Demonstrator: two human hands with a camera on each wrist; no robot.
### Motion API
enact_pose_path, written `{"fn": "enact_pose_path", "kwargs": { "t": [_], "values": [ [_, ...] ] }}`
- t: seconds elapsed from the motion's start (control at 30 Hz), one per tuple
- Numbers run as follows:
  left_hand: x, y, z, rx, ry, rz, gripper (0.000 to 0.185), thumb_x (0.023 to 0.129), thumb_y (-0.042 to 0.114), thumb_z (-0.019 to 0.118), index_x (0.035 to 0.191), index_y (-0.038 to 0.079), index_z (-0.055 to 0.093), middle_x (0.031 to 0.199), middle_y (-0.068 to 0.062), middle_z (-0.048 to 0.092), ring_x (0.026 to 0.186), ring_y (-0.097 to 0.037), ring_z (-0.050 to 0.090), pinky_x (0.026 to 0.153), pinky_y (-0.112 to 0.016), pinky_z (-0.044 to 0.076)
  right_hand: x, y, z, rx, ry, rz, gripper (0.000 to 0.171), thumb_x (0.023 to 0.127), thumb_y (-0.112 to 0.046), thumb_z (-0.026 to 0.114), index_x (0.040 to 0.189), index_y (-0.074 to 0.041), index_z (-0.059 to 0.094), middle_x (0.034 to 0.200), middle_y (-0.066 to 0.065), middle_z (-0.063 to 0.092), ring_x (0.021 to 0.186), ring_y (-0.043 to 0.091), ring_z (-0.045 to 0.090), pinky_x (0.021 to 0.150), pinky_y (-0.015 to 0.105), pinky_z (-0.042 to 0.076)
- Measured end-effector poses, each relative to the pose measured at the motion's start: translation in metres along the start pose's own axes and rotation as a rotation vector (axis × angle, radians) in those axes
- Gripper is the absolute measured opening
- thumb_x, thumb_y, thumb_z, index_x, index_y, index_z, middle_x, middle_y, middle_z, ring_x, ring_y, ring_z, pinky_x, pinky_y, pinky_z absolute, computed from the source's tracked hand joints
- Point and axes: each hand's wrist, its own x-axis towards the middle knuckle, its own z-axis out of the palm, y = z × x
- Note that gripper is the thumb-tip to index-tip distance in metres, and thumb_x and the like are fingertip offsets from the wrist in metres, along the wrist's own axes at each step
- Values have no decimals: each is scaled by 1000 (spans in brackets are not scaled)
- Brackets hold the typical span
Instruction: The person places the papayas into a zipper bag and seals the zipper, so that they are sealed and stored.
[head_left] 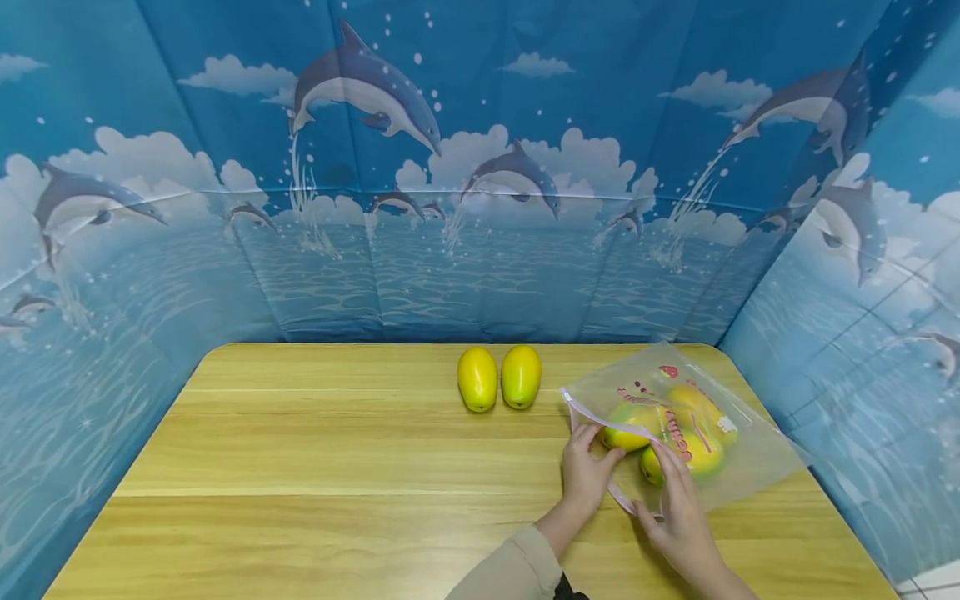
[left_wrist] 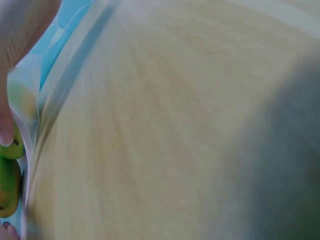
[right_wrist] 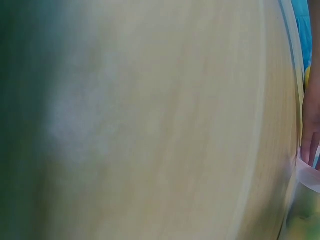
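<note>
A translucent zip bag (head_left: 750,467) with pink lettering lies on the right side of the table, its lilac-edged mouth turned toward the left. Inside it are several yellow-green mangoes (head_left: 628,433), partly blurred by the film. My left hand (head_left: 587,473) pinches the bag's mouth at its left edge, thumb close to a mango. Nearer the front, my right hand (head_left: 681,521) holds the mouth, its fingers along the upper lip and its thumb by the lower lip. Two loose mangoes, a left one (head_left: 477,379) and a right one (head_left: 521,377), lie side by side at the table's back.
The wooden table (head_left: 300,467) runs to both sides, its back edge close to a blue dolphin-print curtain (head_left: 480,267). In both wrist views, tabletop fills most of the picture, with the bag's mouth at one margin. A dark blur covers the outer side of each.
</note>
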Motion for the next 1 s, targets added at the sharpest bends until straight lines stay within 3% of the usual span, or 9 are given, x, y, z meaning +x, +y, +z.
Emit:
{"fn": "enact_pose_path", "kwargs": {
  "t": [0.17,0.23,0.33,0.4,0.5,0.63,0.77,0.8,1.0],
  "values": [
    [-4,-2,-9,-88,30,1,31,73,6,74,102,4,65,101,-4,63,91,-23,59,80,-28,51,-1,-1,0,-34,-1,12,77,89,-49,42,132,15,31,129,32,36,134,18,21,111,19,12],
    [-6,0,-16,-108,50,1,30,74,5,73,102,1,64,103,-7,62,93,-26,58,82,-30,51,-1,0,0,-23,5,5,71,89,-39,50,132,15,31,129,32,36,134,20,22,112,20,11],
    [-5,4,-28,-125,96,8,30,74,3,71,103,-1,63,104,-12,62,95,-30,58,85,-34,50,-1,0,0,-9,2,0,77,70,-10,69,132,14,31,130,33,35,134,21,22,112,22,11],
    [-3,6,-37,-107,132,17,30,74,2,71,104,0,63,105,-12,62,97,-29,57,86,-36,50,-1,0,0,-6,4,-3,90,52,6,70,133,14,31,130,33,35,134,23,22,112,22,11],
    [5,5,-51,-73,193,35,31,74,3,72,103,4,63,108,-9,61,102,-25,56,91,-36,47,-1,-2,-1,-26,-18,31,79,71,-9,72,134,14,30,131,32,34,134,25,21,112,21,10],
    [18,4,-71,-15,280,66,35,73,4,73,106,4,62,113,-7,59,109,-22,53,97,-35,43,-2,-4,-2,-39,-44,68,74,88,-40,50,136,13,27,133,32,32,134,26,20,112,21,9],
    [33,0,-88,36,366,83,42,73,4,73,112,1,58,116,-8,57,111,-24,51,97,-37,42,-2,-3,-1,-41,-41,72,75,89,-43,49,136,12,27,134,31,32,134,25,20,112,21,8],
    [37,-2,-92,49,384,75,44,73,4,73,114,1,57,117,-7,56,112,-24,50,98,-37,41,-2,-3,-1,-50,-44,78,79,89,-50,40,136,12,27,134,31,32,135,24,19,112,21,8],
    [52,-20,-110,88,492,72,51,71,1,75,118,1,54,119,-10,54,115,-26,47,101,-39,37,-2,-3,-1,-48,-40,74,79,89,-51,39,136,12,27,134,30,32,135,16,17,112,20,9]
  ]
}}
